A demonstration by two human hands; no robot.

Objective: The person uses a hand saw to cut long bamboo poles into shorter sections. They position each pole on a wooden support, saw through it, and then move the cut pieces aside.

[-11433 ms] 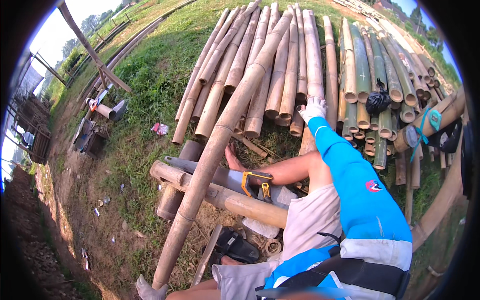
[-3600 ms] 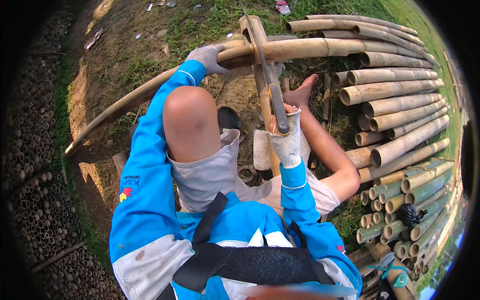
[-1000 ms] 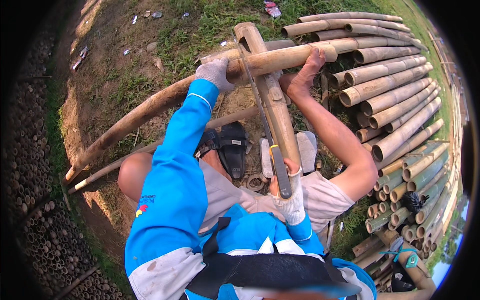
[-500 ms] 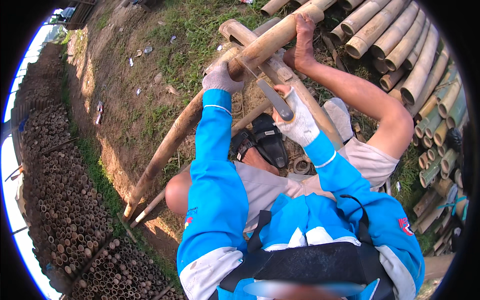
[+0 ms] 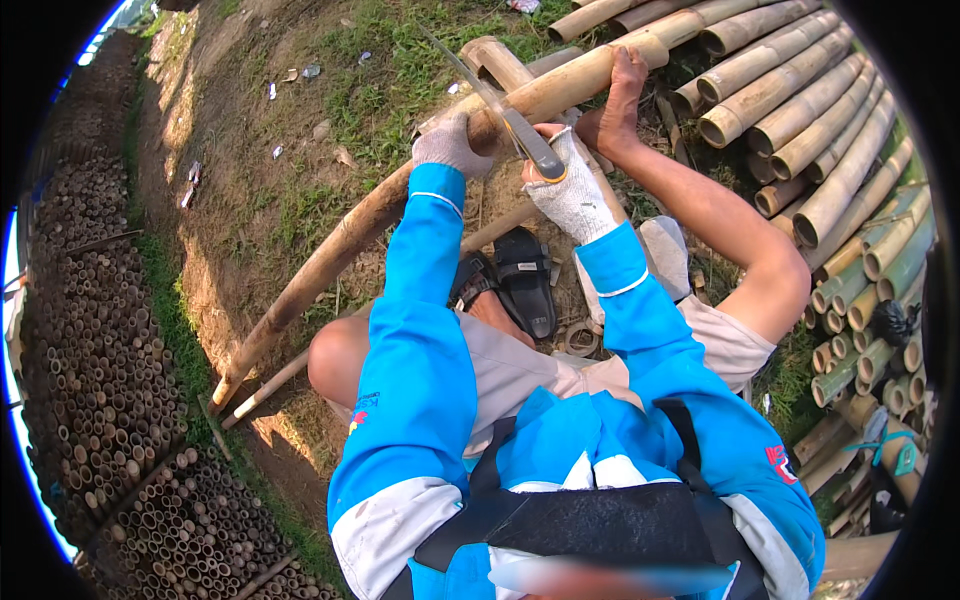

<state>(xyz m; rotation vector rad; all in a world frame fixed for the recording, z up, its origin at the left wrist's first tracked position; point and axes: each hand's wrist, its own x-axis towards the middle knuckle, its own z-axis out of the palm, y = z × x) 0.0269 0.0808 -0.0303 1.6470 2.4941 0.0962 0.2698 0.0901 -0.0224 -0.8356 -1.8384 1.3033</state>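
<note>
A long bamboo pole (image 5: 340,255) runs slanting from the lower left to the upper right, propped across other bamboo pieces. My left hand (image 5: 452,150), in a pale knit glove, is wrapped round it from above. In my gloved right hand (image 5: 575,190) is the grey handle of a hand saw (image 5: 533,143), its fingertips showing bare. The saw's blade lies across the pole just right of my left hand, its tip pointing to the far left. My bare foot (image 5: 622,95) presses on the pole near its upper right part.
Cut bamboo poles (image 5: 790,110) are stacked at the right, with greener ones (image 5: 885,260) below them. Many bundled bamboo ends (image 5: 110,330) fill the left side. A black sandal (image 5: 525,280) and a bamboo ring (image 5: 580,338) lie between my legs. Litter dots the grassy dirt.
The saw and my right hand have moved forward and left, so more of the blade shows beyond the pole. My left hand keeps its grip. The whole view has shifted slightly.
</note>
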